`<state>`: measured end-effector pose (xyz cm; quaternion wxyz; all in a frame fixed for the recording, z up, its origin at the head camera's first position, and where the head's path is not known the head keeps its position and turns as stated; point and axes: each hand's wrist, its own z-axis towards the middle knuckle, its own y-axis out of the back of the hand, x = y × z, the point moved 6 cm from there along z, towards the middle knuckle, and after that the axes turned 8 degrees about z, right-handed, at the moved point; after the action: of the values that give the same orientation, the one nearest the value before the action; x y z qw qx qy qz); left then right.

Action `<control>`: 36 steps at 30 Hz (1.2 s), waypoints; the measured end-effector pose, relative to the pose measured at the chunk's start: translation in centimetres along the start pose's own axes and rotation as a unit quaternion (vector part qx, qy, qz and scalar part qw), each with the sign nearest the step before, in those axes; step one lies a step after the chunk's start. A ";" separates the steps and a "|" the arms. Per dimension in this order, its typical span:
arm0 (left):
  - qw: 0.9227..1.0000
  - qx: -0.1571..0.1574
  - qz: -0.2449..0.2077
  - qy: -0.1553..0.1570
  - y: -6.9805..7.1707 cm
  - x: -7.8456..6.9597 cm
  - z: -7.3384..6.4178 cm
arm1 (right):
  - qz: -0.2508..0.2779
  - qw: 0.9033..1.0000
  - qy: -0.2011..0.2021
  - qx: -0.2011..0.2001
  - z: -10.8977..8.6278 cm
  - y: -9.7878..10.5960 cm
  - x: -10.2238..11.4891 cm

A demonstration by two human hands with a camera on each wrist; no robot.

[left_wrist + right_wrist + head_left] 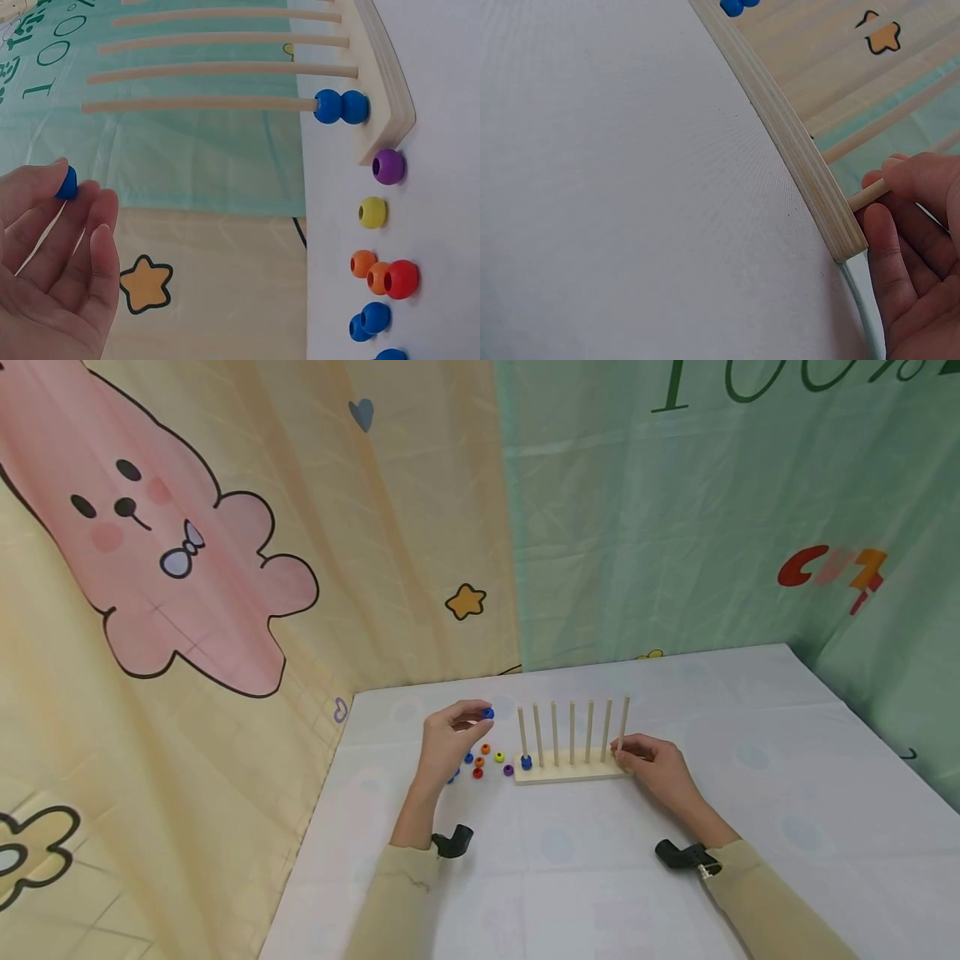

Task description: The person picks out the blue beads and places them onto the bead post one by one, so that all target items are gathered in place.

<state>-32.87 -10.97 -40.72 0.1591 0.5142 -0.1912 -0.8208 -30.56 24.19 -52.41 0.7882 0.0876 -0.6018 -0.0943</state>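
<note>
My left hand (448, 739) pinches a blue bead (69, 184) between thumb and fingertip, raised above the table to the left of a wooden peg board (573, 772). Several upright pegs stand in a row along the board. Two blue beads (342, 106) are stacked at the bottom of the leftmost peg (522, 732). At the board's other end, my right hand (656, 770) pinches the rightmost peg (871, 194) low down, close to the base.
Loose beads lie left of the board: a purple bead (388, 166), a yellow bead (373, 213), a red bead (402, 279), orange ones (363, 263) and several blue ones (375, 318). A white cloth covers the table (555, 877). Printed curtains (420, 527) hang behind it.
</note>
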 end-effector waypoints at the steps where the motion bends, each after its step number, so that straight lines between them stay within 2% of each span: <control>1: 1.000 0.001 -0.002 -0.002 -0.1 -0.2 0.1 | 0.000 1.000 0.001 0.001 0.0 0.0 0.0; 12: 0.999 0.010 -0.024 -0.020 -1.0 -1.4 0.5 | 0.004 1.000 0.003 0.001 0.1 0.0 -0.3; 21: 0.999 0.011 -0.025 -0.030 -1.5 -2.3 0.9 | -0.002 1.000 0.003 0.000 0.1 0.0 -0.2; 36: 0.998 0.027 -0.055 -0.027 -2.8 -2.4 1.5 | -0.003 1.000 -0.001 -0.001 0.0 0.0 0.0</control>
<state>-33.40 -7.25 -39.57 0.0944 0.5057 -0.1893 -0.8364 -30.62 24.19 -52.44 0.7877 0.0880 -0.6019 -0.0973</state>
